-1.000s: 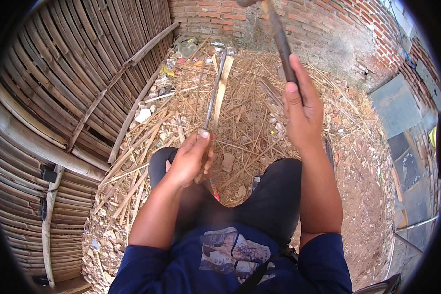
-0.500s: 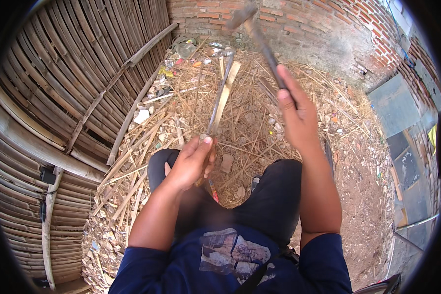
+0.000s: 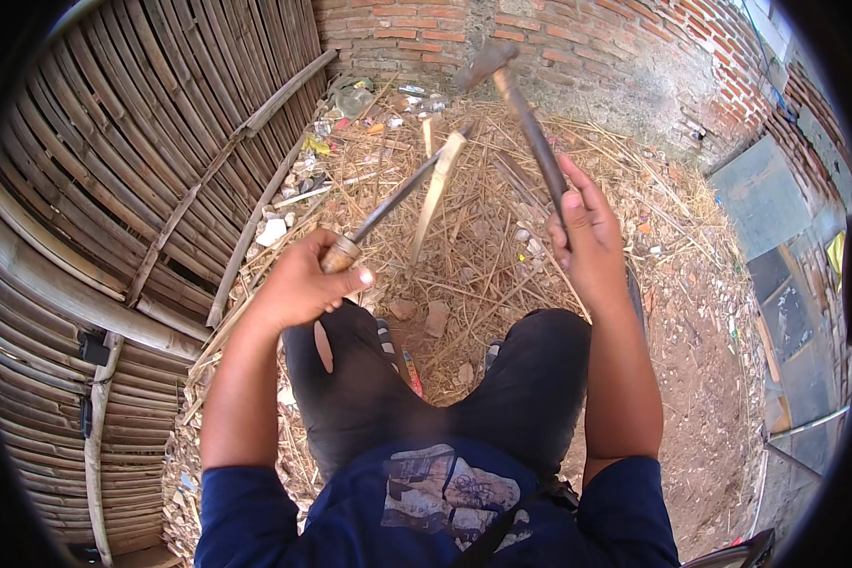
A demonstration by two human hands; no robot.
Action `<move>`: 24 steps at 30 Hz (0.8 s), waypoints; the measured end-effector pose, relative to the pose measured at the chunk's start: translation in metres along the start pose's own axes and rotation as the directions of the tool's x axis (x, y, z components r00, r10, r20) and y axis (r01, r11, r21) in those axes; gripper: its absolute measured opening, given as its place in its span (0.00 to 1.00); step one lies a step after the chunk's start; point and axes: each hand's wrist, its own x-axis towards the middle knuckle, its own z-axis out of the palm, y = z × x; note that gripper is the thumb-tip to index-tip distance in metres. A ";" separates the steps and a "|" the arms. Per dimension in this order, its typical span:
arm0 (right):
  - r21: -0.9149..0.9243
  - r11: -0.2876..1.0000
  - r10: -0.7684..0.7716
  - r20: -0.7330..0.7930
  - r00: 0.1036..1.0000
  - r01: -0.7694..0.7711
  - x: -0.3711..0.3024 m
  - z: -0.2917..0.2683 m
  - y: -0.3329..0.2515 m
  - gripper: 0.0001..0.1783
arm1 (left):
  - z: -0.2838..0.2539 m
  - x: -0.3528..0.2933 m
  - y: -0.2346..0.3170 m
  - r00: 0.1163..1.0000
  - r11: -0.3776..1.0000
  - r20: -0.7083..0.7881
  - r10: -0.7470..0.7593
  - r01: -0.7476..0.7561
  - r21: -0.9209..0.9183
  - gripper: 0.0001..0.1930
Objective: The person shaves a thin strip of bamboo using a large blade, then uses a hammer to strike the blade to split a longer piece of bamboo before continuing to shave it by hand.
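Note:
My left hand point(image 3: 303, 284) is closed around the wooden handle point(image 3: 341, 254) of a long, narrow-bladed knife. Its dark blade point(image 3: 398, 199) slants up and away to the right. Near the tip the blade crosses the upper end of a pale split wood piece point(image 3: 437, 185); whether it is wedged in the split I cannot tell. A second pale stick point(image 3: 428, 137) stands just beyond. My right hand point(image 3: 589, 227) grips the lower handle of a hammer point(image 3: 538, 142), whose dark head point(image 3: 490, 62) is raised beyond the wood, apart from the blade.
Dry straw and wood scraps point(image 3: 502, 246) cover the ground before my knees. At the left rises a bamboo slat wall point(image 3: 151, 123), and a brick wall point(image 3: 407, 38) closes the far side. Grey panels point(image 3: 762, 204) lean at the right. Litter point(image 3: 350, 102) lies in the far left corner.
My left hand has moved left, tilting the blade away from the wood's length. The hammer has come lower and a little to the right. The wood piece now leans apart from the handle.

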 end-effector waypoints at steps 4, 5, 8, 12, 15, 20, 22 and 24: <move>-0.113 0.992 -0.058 0.051 0.997 0.063 0.001 -0.012 -0.006 0.24 | -0.025 0.013 0.008 0.986 0.926 -0.125 0.113 -0.059 0.373 0.25; -0.192 0.980 -0.040 0.031 0.999 0.045 0.001 -0.018 -0.006 0.24 | -0.028 0.014 0.016 0.982 0.898 -0.144 0.121 -0.046 0.437 0.25; -0.327 0.944 -0.042 0.012 0.999 0.043 0.000 -0.021 -0.009 0.24 | -0.034 0.021 0.017 0.982 0.854 -0.122 0.145 -0.061 0.516 0.27; -0.466 0.884 -0.034 0.010 0.999 0.035 -0.002 -0.016 -0.043 0.25 | -0.045 0.030 0.013 0.987 0.808 -0.113 0.115 -0.027 0.589 0.27; -0.499 0.820 -0.324 -0.001 0.946 0.280 0.002 -0.008 -0.058 0.26 | -0.045 0.032 0.021 0.994 0.805 -0.093 0.054 0.011 0.593 0.24; -0.630 0.711 -0.362 0.050 0.931 0.311 0.011 0.001 -0.046 0.24 | -0.041 0.032 0.027 0.996 0.797 -0.075 0.054 0.002 0.604 0.22; -0.728 0.648 -0.203 0.117 0.972 0.223 0.013 0.000 -0.027 0.23 | -0.041 0.035 0.023 0.995 0.786 -0.075 0.071 -0.010 0.619 0.22; -0.734 0.656 -0.132 0.114 0.985 0.173 0.010 0.004 -0.018 0.23 | -0.043 0.036 0.013 0.995 0.783 -0.050 0.091 -0.041 0.621 0.21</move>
